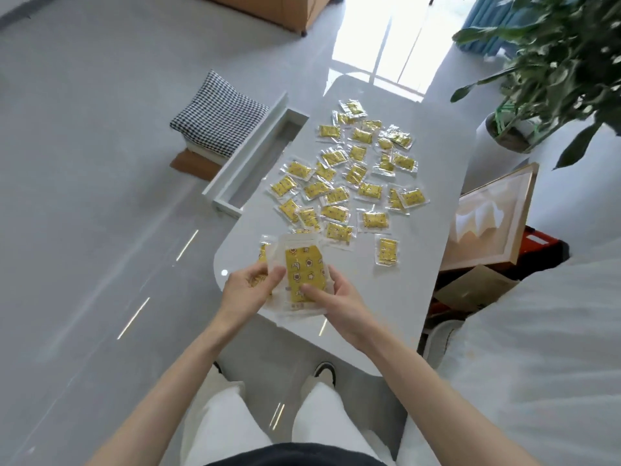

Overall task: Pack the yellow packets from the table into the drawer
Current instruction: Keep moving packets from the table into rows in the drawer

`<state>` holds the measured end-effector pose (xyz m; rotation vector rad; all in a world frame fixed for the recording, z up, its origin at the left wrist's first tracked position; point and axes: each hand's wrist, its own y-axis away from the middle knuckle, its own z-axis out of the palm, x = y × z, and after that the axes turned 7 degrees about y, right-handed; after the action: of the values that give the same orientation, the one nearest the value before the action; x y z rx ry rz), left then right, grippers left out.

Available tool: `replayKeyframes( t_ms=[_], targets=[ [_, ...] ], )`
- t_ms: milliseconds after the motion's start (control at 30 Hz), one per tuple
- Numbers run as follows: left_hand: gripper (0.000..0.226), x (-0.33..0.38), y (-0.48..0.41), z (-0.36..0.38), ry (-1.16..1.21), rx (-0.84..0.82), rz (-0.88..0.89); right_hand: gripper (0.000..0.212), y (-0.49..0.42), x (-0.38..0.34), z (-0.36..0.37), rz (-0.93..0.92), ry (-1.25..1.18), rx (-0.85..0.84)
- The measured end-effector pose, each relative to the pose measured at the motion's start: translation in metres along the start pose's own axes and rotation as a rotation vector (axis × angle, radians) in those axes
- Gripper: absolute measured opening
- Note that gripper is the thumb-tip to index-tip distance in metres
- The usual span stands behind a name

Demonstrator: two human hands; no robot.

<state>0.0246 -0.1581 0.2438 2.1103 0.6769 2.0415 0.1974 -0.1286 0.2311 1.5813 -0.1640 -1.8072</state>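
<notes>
Centrally, yellow packets between left fingers, right fingers

Left of centre in the upper half I see a black-and-white checked cushion on a low white seat, with a brown board under it. Glossy grey floor fills the left side. A wooden cabinet runs along the top edge, with a bright window to its right. At upper right a leafy plant stands in a white pot. Below it a wood-framed picture leans, with a piece of cardboard and a red crate close by.
</notes>
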Motion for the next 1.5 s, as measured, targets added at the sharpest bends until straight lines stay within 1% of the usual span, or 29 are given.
replayKeyframes(
  t_ms=[100,133,200,267,333,433,533,633,767,833,900,967,1033,1100,1233,1367,1500],
  targets=[
    [0.014,0.004,0.004,-0.046,0.06,0.083,0.012,0.047,-0.014,-0.009,0.053,-0.01,0.044,-0.031],
    [0.016,0.005,0.003,-0.052,0.073,0.098,-0.008,0.047,-0.018,-0.01,0.059,-0.009,0.052,-0.039],
    [0.018,0.009,-0.001,-0.091,0.116,0.12,-0.043,0.046,-0.034,-0.013,0.095,0.002,0.064,-0.054],
    [0.016,0.01,-0.01,-0.131,0.125,0.128,-0.067,0.043,-0.051,-0.016,0.13,0.025,0.041,-0.075],
    [0.016,0.015,-0.021,-0.175,0.113,0.116,-0.07,0.038,-0.07,-0.021,0.168,0.056,0.016,-0.07],
    [0.02,0.025,-0.041,-0.24,0.074,0.082,-0.066,0.035,-0.096,-0.03,0.222,0.069,0.029,-0.026],
    [0.023,0.034,-0.063,-0.291,0.025,0.051,-0.054,0.034,-0.117,-0.037,0.266,0.047,0.066,-0.012],
    [0.02,0.043,-0.086,-0.324,0.002,0.023,-0.043,0.029,-0.139,-0.048,0.293,0.029,0.133,0.026],
    [0.024,0.052,-0.127,-0.352,-0.03,-0.019,-0.026,0.018,-0.181,-0.06,0.315,0.023,0.159,0.071],
    [0.023,0.058,-0.153,-0.361,-0.057,-0.035,-0.013,0.017,-0.206,-0.065,0.321,0.026,0.138,0.089],
    [0.021,0.067,-0.188,-0.372,-0.079,-0.029,0.006,0.021,-0.238,-0.071,0.325,0.05,0.06,0.097],
    [0.021,0.081,-0.232,-0.384,-0.097,-0.022,0.019,0.021,-0.277,-0.079,0.326,0.081,-0.03,0.117],
    [0.017,0.097,-0.278,-0.395,-0.125,-0.033,0.053,0.02,-0.315,-0.094,0.325,0.108,-0.13,0.154],
    [0.012,0.115,-0.321,-0.403,-0.161,-0.036,0.077,0.024,-0.352,-0.111,0.322,0.142,-0.234,0.194],
    [0.013,0.148,-0.395,-0.408,-0.222,-0.109,0.073,0.029,-0.418,-0.145,0.312,0.202,-0.387,0.269],
    [0.015,0.17,-0.463,-0.414,-0.296,-0.188,0.052,0.018,-0.467,-0.176,0.305,0.206,-0.477,0.342],
    [0.022,0.183,-0.523,-0.412,-0.348,-0.257,0.04,0.014,-0.505,-0.195,0.295,0.252,-0.544,0.459]
  ],
)
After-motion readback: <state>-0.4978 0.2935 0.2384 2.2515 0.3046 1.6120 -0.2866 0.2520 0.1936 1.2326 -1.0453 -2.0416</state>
